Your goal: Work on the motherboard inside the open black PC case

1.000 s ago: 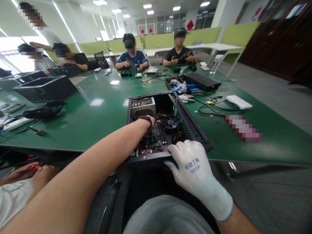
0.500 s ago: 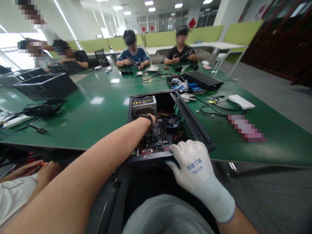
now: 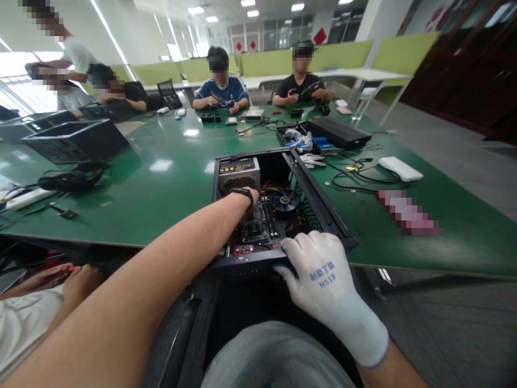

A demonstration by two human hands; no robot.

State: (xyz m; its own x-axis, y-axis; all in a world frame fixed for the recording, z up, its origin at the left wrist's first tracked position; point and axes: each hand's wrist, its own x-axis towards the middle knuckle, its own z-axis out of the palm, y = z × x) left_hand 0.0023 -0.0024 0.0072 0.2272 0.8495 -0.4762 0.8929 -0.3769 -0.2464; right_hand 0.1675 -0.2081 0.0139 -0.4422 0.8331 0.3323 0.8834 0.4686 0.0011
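Note:
An open black computer case (image 3: 323,207) lies at the table's near edge with its insides facing up. Into it reaches my bare left hand (image 3: 253,198), with a dark band at the wrist; its fingers are hidden down by the motherboard (image 3: 258,229). Just beyond that hand sits the power supply (image 3: 240,175), and to its right is the CPU fan (image 3: 285,203). My right hand (image 3: 317,264), in a white glove, grips the case's near edge, thumb below and fingers over the top.
Right of the case are cables (image 3: 351,183), a white box-like item (image 3: 399,168) and a blurred pink item (image 3: 407,213). Behind it is a tray with gloves (image 3: 299,139). Another case (image 3: 76,143) and a headset (image 3: 76,178) are at left. Several people sit around the green table (image 3: 161,199).
Both hands and the case hold nearly the same position. The view has shifted very slightly, and people at the far left and across the table have moved a little.

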